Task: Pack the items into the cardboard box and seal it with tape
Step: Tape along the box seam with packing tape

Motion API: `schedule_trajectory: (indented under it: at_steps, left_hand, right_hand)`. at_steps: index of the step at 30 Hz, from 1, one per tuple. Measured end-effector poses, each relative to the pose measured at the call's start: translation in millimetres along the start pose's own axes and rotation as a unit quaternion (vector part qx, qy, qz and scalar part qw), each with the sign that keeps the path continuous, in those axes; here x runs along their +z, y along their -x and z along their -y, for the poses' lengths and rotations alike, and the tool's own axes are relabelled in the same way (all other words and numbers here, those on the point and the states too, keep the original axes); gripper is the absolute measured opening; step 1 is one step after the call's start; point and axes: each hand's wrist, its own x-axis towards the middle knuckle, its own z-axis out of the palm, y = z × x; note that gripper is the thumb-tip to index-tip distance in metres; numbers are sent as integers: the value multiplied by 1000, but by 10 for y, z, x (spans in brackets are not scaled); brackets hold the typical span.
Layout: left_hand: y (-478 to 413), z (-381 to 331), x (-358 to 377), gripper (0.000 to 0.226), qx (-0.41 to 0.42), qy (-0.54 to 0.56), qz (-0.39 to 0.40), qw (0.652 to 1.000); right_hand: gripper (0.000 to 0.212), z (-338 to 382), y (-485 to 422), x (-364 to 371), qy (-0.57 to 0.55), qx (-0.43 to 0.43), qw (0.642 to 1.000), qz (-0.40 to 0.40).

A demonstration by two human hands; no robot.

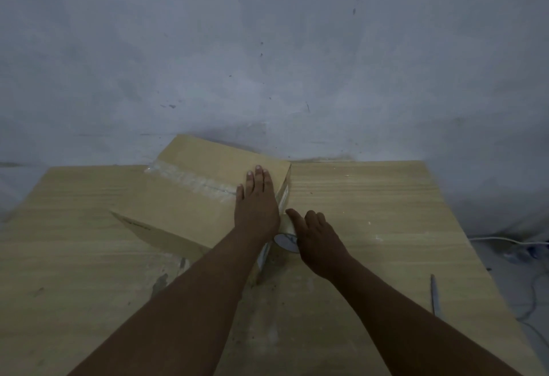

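Observation:
A closed cardboard box (190, 197) lies on the wooden table (371, 197), turned at an angle. A strip of clear tape (190, 181) runs along the seam of its top flaps. My left hand (257, 200) presses flat on the box top near its right edge, fingers straight. My right hand (315, 237) grips a roll of clear tape (285, 236) held against the box's right side, just below the left hand. The inside of the box is hidden.
A grey plastered wall (267, 63) stands right behind the table. A thin knife-like tool (434, 294) lies near the table's right edge. White cables (511, 240) trail on the floor at the right.

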Motion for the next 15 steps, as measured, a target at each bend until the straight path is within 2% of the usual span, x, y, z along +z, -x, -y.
schedule_trajectory:
  at_steps: [4, 10, 15]
  left_hand:
    - [2, -29, -3, 77, -8, -2, -2, 1000]
    - [-32, -202, 50, 69, -37, -19, -22, 999]
    - [-45, -96, 100, 69, -7, -19, -40, 999]
  right_hand:
    - [66, 30, -26, 16, 7, -9, 1000, -4]
    - [81, 55, -102, -72, -38, -10, 999, 12]
    - [84, 99, -92, -27, -101, 27, 994, 25]
